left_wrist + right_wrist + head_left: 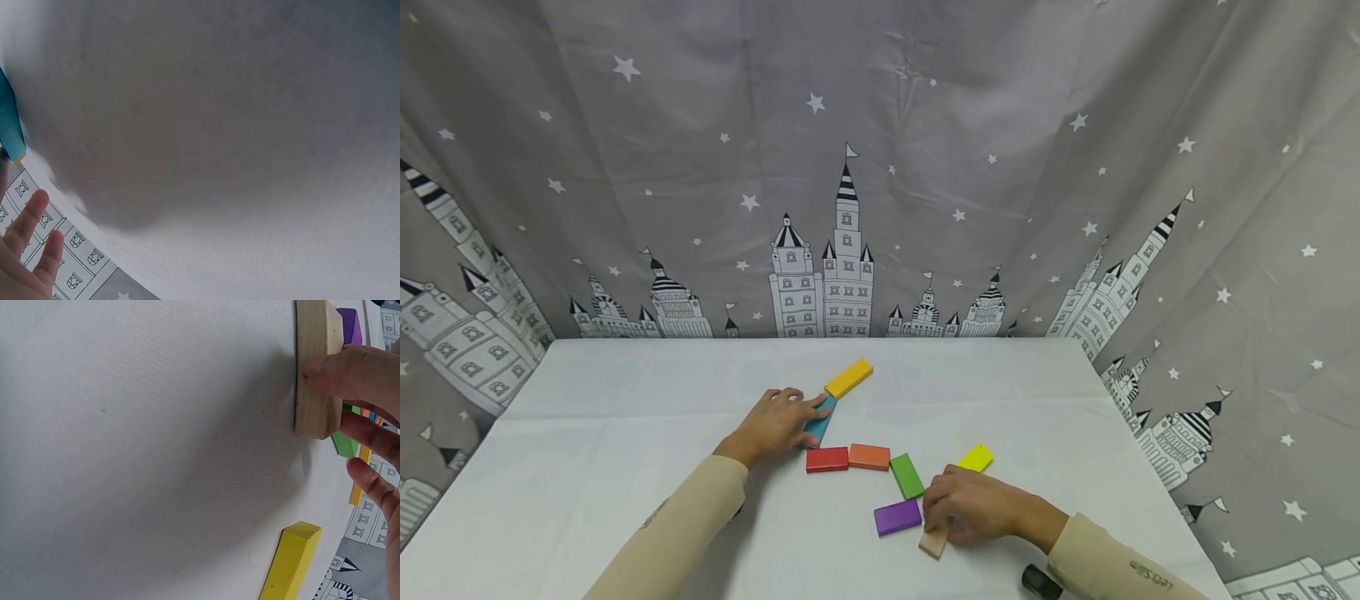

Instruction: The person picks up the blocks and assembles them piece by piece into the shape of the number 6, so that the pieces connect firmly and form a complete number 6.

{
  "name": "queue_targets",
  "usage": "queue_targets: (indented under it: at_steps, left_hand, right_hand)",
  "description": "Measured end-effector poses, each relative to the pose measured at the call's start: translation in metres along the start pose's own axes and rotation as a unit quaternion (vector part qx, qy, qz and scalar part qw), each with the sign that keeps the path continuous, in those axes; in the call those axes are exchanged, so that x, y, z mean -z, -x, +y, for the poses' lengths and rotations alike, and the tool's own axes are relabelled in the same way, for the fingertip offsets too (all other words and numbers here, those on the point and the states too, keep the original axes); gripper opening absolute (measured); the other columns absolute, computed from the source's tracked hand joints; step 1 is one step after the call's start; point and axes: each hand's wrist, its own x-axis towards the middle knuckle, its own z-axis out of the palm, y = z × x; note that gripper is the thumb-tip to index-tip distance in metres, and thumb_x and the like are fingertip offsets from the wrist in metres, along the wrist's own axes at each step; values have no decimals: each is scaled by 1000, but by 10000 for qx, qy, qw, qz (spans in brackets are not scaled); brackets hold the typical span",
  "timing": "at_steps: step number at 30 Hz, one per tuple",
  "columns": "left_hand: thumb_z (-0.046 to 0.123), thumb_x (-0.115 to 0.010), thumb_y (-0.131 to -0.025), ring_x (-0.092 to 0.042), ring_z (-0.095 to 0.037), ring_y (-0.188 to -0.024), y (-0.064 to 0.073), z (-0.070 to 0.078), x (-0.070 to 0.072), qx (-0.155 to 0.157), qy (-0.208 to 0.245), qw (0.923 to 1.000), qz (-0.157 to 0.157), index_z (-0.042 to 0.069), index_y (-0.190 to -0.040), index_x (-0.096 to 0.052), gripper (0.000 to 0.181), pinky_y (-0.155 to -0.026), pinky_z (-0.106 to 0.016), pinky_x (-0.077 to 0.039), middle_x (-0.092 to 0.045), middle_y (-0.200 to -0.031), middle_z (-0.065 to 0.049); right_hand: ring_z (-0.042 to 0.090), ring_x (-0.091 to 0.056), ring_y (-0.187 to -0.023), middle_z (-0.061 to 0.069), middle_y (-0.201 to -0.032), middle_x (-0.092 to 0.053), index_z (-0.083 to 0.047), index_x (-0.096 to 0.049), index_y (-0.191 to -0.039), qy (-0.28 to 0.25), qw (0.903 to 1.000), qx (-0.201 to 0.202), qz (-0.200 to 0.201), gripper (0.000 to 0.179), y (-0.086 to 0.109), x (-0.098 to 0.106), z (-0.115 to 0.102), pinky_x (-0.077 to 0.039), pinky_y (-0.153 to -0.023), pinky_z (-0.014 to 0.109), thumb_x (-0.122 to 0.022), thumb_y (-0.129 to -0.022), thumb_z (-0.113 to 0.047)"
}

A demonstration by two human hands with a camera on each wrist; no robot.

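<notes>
My left hand pinches a blue block between thumb and fingers, its lower end close above the red block. Touching or nearly touching its upper end is an orange-yellow block. Only a part of the blue block shows at the edge of the left wrist view. My right hand holds a plain wooden block, thumb on one side and fingers on the other. Close to it lie the purple block, the green block and a bright yellow block, partly hidden behind the hand.
An orange block lies end to end with the red one, leading to the green. The white-covered table ends at a grey curtain printed with castles and stars. A small black object shows beside the right sleeve.
</notes>
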Motion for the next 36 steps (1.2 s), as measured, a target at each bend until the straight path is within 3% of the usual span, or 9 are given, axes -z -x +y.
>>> queue_targets:
  at_steps: [12,27,36]
  left_hand:
    - [41,-74,-80,-43,-36,-128,1,-1,-1,79,75,9999,-20,23,-137,-55,63,-105,-59,-31,-47,-146,-1]
    - [40,-75,-79,-44,-36,-127,2,-1,-1,41,79,10000,20,22,-137,-54,64,-105,-58,-31,-48,-145,-1]
    - [40,-75,-79,-43,-36,-128,1,2,1,66,87,9999,-22,22,-137,-55,63,-105,-59,-31,-48,-146,-1]
  right_hand:
    - [0,-54,-94,-14,-101,-64,-24,-74,-103,194,9994,144,238,26,-5,9,-5,-41,-85,15,-79,-78,-20]
    - [-2,-40,-74,-12,-86,-55,-22,-72,-111,6,9999,113,40,32,-37,25,-11,-29,-63,6,-76,-80,-19]
    - [-1,-47,-81,-11,-90,-59,-19,-72,-109,-258,9994,212,85,29,-57,26,-8,-33,-72,4,-74,-81,-14]
